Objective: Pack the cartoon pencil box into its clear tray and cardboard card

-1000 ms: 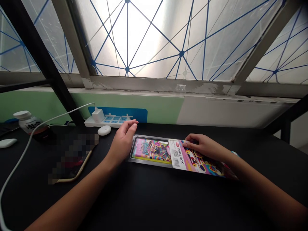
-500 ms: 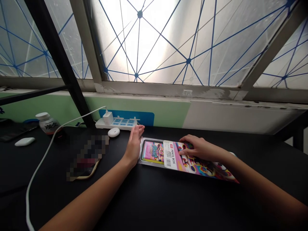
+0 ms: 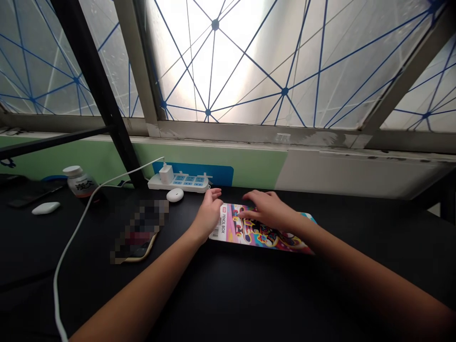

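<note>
A colourful pencil box package (image 3: 263,233) with a pink "PENCIL BOX" label lies flat on the black table (image 3: 249,294). My left hand (image 3: 208,213) rests against the package's left end, fingers stretched forward and a little apart. My right hand (image 3: 267,211) lies flat on top of the package, fingers spread and pointing left. The tray that stuck out at the left end is hidden inside the cardboard sleeve.
A white power strip (image 3: 180,182) with a charger and white cable (image 3: 81,223) sits by the wall. A white oval device (image 3: 175,194), a white-capped bottle (image 3: 81,183), a white mouse (image 3: 45,208) and a blurred flat object (image 3: 137,232) lie to the left. A black post (image 3: 96,90) rises behind.
The sleeve has slid left over the inner tray until the tray no longer shows. My right hand moved left with it, and my left hand stayed braced at the left end.
</note>
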The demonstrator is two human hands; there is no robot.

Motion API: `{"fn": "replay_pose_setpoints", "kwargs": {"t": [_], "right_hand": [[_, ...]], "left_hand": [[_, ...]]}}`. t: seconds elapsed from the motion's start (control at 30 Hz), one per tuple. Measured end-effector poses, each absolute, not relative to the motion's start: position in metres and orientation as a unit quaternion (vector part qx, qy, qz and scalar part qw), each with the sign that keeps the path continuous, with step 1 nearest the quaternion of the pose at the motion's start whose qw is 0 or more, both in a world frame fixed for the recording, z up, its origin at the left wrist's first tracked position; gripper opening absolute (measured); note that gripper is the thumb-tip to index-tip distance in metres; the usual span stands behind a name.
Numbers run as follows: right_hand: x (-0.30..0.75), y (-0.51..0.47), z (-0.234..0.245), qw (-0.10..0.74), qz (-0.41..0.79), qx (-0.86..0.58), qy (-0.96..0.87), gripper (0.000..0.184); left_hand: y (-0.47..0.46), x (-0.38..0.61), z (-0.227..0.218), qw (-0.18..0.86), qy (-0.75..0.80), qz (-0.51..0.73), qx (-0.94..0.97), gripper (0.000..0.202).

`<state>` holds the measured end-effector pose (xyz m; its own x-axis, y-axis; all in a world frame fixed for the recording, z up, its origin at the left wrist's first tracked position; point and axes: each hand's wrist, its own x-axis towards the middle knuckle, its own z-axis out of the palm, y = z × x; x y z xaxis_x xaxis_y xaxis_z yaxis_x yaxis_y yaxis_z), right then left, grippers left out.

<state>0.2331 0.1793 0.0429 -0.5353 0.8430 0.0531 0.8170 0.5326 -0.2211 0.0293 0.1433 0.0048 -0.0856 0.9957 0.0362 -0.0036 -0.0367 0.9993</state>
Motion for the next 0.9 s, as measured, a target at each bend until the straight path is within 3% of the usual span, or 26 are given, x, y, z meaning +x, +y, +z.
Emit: {"fn": "replay_pose_setpoints", "kwargs": {"t": [0.1, 0.23, 0.47, 0.63, 0.8, 0.9], "right_hand": [[0.290, 0.174, 0.037, 0.098, 0.078, -0.517, -0.847, 0.056], [0.360, 0.164, 0.022, 0.156, 0.178, -0.579, -0.780, 0.056], [0.366, 0.156, 0.014, 0.160, 0.247, -0.590, -0.752, 0.050], [0.361, 0.153, 0.016, 0.196, 0.219, -0.590, -0.752, 0.045], [0.361, 0.148, 0.021, 0.270, 0.162, -0.589, -0.745, 0.050], [0.359, 0.142, 0.025, 0.326, 0.097, -0.569, -0.749, 0.053]], "left_hand": [[0.145, 0.027, 0.001, 0.493, 0.519, 0.503, 0.485, 0.044], [0.148, 0.023, -0.001, 0.514, 0.523, 0.497, 0.463, 0.052], [0.150, 0.022, 0.001, 0.506, 0.552, 0.518, 0.414, 0.054], [0.148, 0.023, 0.004, 0.515, 0.561, 0.524, 0.381, 0.054], [0.146, 0.026, 0.006, 0.521, 0.553, 0.536, 0.368, 0.033], [0.144, 0.028, 0.008, 0.512, 0.535, 0.566, 0.363, 0.035]]}}
